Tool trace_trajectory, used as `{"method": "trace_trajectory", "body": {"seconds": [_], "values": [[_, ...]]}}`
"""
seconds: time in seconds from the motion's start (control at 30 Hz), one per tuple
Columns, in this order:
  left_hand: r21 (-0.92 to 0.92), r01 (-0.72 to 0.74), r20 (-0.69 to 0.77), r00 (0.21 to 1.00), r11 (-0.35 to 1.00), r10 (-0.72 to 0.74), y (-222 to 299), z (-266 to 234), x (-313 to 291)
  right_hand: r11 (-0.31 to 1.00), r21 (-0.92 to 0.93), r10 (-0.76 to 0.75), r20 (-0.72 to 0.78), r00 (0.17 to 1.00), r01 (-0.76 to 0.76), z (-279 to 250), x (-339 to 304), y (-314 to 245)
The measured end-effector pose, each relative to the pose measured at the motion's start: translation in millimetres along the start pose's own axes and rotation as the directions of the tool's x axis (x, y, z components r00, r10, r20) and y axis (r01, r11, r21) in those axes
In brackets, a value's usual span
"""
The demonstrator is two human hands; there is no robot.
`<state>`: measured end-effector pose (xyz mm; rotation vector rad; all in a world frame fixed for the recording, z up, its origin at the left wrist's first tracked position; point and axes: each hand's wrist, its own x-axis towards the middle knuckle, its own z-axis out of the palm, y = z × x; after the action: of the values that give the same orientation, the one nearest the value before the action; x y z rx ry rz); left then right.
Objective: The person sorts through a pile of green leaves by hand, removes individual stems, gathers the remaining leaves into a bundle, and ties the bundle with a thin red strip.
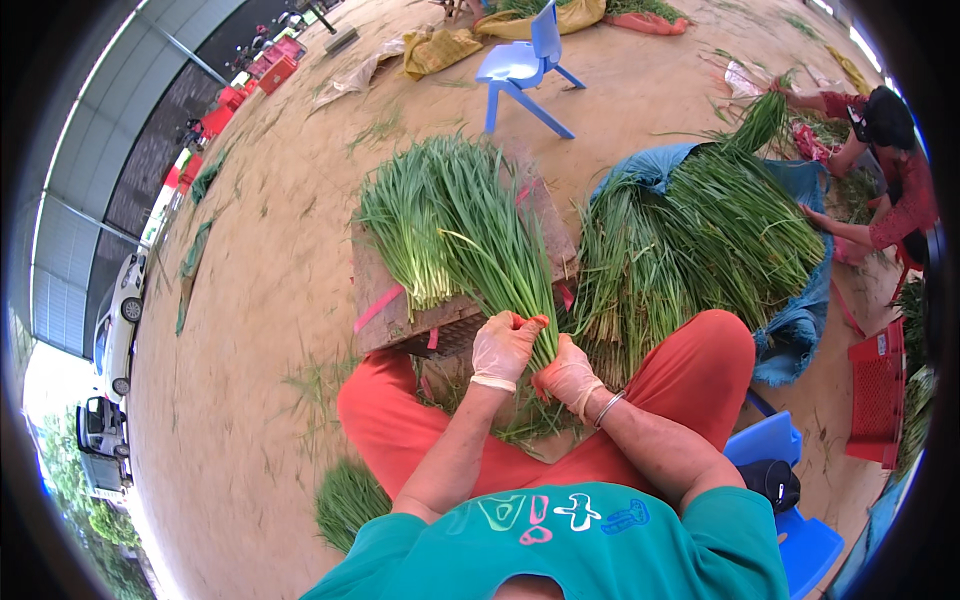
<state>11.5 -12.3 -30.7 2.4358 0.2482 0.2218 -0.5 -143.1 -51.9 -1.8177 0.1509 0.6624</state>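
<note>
In front of me I hold a bunch of long green chives (512,262), its leaves spread over a low board-topped stand (372,318). My right hand (568,378), in a clear glove with orange fingertips, is closed round the lower end of the stalks. Against the left side of the same bunch, my left hand (505,347), gloved alike, has its fingers pinched on the stalks; exactly how many it grips is hidden. A neat pile of chives (415,225) with pale stalk ends lies on the stand, just left of the held bunch.
A large heap of chives (690,245) sits on blue sacking (790,345) to my right. Beyond it a co-worker (905,180) reaches into the chives. A blue chair (515,65) stands ahead, a red crate (875,395) at right. Loose chives (350,500) lie at left.
</note>
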Motion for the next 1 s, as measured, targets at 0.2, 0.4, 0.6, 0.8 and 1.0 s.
{"method": "trace_trajectory", "body": {"seconds": [0.2, 0.4, 0.6, 0.8, 1.0], "values": [[-0.092, 0.172, 0.118, 0.98, 0.981, -0.161, -5, 5, 10, 0.999, -0.032, -0.003, 0.01, 1.0, 0.003, -8, -3, -3], [-0.394, 0.375, 0.24, 0.923, 0.839, -0.3, -46, 17, 16, 0.991, -0.135, 0.03, 0.038, 0.999, -0.024, -10, -5, -13], [-0.506, 0.084, -0.029, 0.993, 0.859, -0.114, -3, -11, -13, 0.857, 0.476, 0.047, 0.312, 0.949, -0.199, -34, -22, -27], [-0.432, -0.285, -0.231, 0.952, 0.856, 0.2, 29, -28, -43, 0.73, 0.641, -0.069, 0.416, 0.907, -0.239, -31, -8, -16], [-0.748, -0.012, -0.051, 0.998, 0.663, -0.04, 30, -53, -68, 0.715, 0.643, -0.087, 0.47, 0.878, -0.273, -41, -7, -18]]}}
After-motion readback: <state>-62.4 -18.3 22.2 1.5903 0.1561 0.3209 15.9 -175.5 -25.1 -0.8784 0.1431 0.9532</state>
